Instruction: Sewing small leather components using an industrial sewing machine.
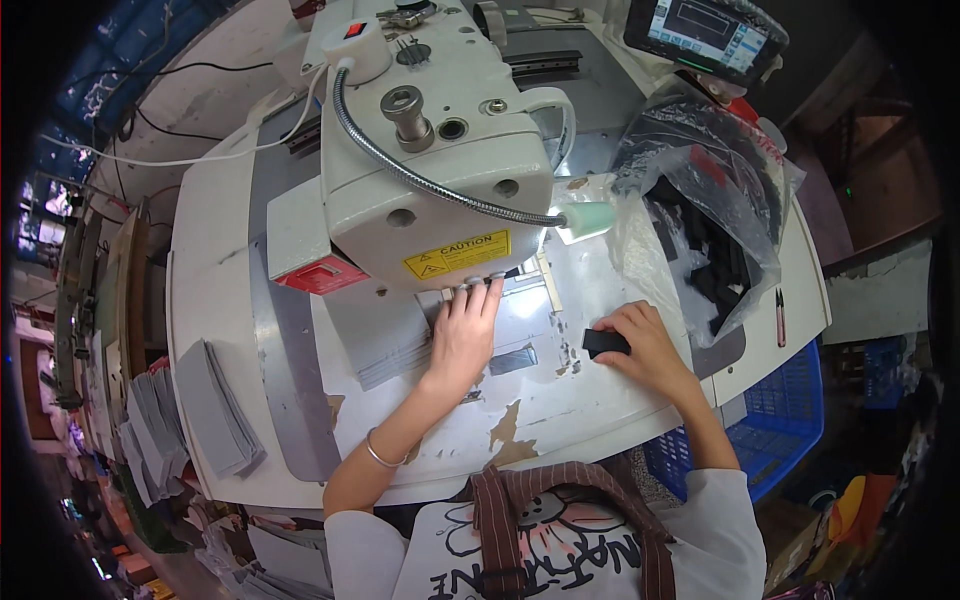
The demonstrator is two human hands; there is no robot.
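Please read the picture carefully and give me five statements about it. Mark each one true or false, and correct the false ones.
1. The right hand holds a small black piece. True.
2. The bracelet is on the right arm. False: it is on the left.
3. The left hand reaches to the lower front of the machine head. True.
4. The plastic bag is on the table's left side. False: it is on the right.
5. The screen is dark. False: it is lit.
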